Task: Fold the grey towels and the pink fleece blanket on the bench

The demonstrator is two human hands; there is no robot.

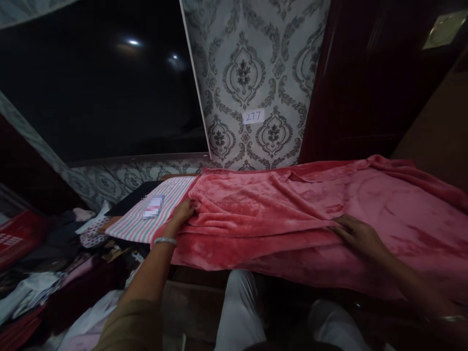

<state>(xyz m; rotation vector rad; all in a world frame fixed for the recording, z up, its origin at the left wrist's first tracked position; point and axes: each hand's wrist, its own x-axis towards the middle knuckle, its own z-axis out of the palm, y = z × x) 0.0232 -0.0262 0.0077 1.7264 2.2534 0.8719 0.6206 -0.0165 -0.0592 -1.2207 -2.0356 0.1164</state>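
Observation:
A plush pink-red blanket (252, 248) is spread across a long low surface, with raised folds running between my two hands. My left hand (185, 210) is closed on the blanket near its left end, fingertips sunk in the pile. Further right, my right hand (353, 233) pinches a fold, which is drawn taut towards the left. Part of the blanket hangs over the front edge above my knees. Beyond my left hand lies a striped cloth (171, 191) with a small blurred packet (152, 206) on it.
A large dark television (109, 87) is on the patterned wall at left. A paper marked 277 (253, 116) is stuck on the wallpaper (243, 63). A dark red door (369, 83) stands at right. Heaped clothes (32, 292) and a red basket (22, 236) crowd the lower left.

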